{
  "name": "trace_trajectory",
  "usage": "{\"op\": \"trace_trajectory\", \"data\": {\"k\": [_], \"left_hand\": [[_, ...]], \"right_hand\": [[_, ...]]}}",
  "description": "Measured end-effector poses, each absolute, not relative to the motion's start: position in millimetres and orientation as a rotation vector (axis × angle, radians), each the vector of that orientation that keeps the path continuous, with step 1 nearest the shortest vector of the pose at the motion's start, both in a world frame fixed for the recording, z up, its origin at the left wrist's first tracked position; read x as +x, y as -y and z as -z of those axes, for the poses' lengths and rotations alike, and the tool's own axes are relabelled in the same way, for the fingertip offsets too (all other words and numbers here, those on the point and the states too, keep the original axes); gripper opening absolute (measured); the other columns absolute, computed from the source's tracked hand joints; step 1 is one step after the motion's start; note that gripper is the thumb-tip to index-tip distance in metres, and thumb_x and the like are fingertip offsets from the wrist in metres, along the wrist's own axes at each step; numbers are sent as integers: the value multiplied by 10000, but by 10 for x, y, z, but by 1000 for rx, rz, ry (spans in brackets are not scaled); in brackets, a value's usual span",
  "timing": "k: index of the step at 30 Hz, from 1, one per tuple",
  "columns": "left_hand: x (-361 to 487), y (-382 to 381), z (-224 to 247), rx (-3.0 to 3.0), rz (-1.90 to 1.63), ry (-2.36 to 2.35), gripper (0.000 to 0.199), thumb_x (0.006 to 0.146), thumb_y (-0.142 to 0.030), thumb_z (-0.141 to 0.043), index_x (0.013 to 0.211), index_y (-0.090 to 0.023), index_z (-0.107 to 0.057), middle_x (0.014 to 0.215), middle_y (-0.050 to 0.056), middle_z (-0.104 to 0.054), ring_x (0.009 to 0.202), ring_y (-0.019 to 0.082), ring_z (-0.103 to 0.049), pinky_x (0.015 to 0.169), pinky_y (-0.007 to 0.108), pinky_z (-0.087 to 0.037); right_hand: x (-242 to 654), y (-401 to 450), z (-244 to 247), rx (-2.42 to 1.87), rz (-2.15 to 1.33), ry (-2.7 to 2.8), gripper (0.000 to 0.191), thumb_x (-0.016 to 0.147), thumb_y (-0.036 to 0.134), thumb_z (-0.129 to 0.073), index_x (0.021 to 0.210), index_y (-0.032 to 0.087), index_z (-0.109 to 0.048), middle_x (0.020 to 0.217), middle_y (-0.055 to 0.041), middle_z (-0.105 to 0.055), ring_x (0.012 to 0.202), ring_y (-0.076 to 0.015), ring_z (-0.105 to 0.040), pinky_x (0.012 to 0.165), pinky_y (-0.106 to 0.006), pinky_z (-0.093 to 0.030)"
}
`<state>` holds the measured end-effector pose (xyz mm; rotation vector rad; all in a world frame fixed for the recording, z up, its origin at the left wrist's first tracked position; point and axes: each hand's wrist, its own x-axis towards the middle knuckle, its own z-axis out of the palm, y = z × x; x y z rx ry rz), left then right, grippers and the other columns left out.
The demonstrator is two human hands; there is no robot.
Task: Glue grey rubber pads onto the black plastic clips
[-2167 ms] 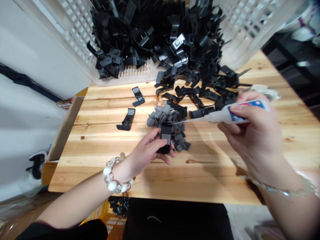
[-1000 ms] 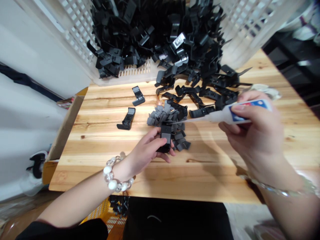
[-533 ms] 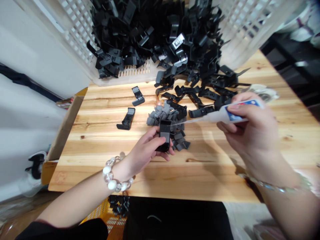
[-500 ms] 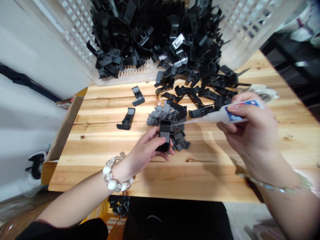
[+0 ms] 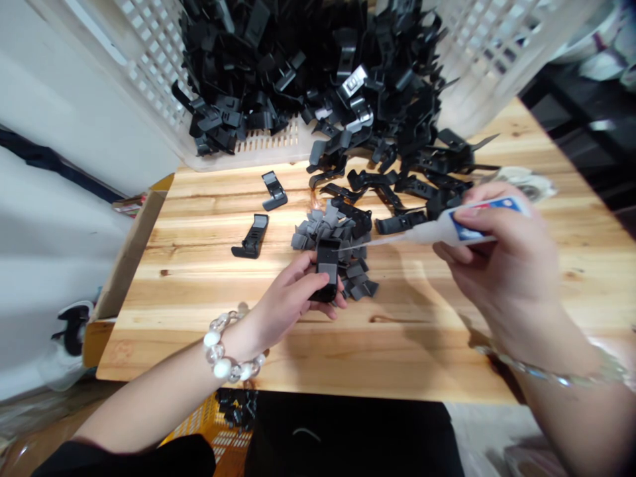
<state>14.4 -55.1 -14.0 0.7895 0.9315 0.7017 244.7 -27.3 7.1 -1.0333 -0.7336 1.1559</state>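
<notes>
My left hand is closed around a black plastic clip with a grey pad on its face, the thumb resting on it. In my right hand is a white glue bottle with a blue and red label, tilted to the left. Its long thin nozzle reaches the upper part of the clip; whether the tip touches cannot be made out. Just behind the clip lies a heap of small grey pads. Two black clips with grey pads, one nearer and one farther, lie to the left.
A white plastic basket full of black clips stands at the back, with more loose clips spilling onto the wooden table. A cardboard box is past the left edge. An orange basket sits below the front edge.
My right hand and the glue bottle have shifted very slightly to the right. The left hand holds the clip in the same place.
</notes>
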Motion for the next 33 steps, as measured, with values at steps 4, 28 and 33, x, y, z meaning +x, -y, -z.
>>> {"op": "trace_trajectory", "data": {"k": [4, 28, 33], "left_hand": [[134, 552, 164, 800, -702, -914, 116, 892, -233, -557, 964, -156, -506, 874, 43, -623, 736, 154, -656, 579, 252, -545], [127, 549, 162, 809, -706, -909, 75, 904, -215, -546, 939, -153, -522, 872, 39, -627, 742, 150, -661, 583, 244, -553], [123, 549, 173, 813, -703, -903, 86, 902, -217, -548, 958, -156, -524, 883, 43, -629, 745, 151, -662, 577, 239, -547]], "right_hand": [[2446, 273, -70, -1036, -1153, 738, 190, 600, 38, -633, 653, 206, -564, 418, 81, -368, 312, -73, -272, 339, -237, -117], [2452, 273, -58, -1032, -1139, 757, 186, 608, 39, -621, 648, 207, -553, 413, 80, -362, 304, -70, -257, 324, -221, -123], [2455, 289, -63, -1040, -1139, 768, 184, 606, 39, -623, 650, 207, -559, 407, 79, -364, 305, -71, -260, 329, -223, -119]]}}
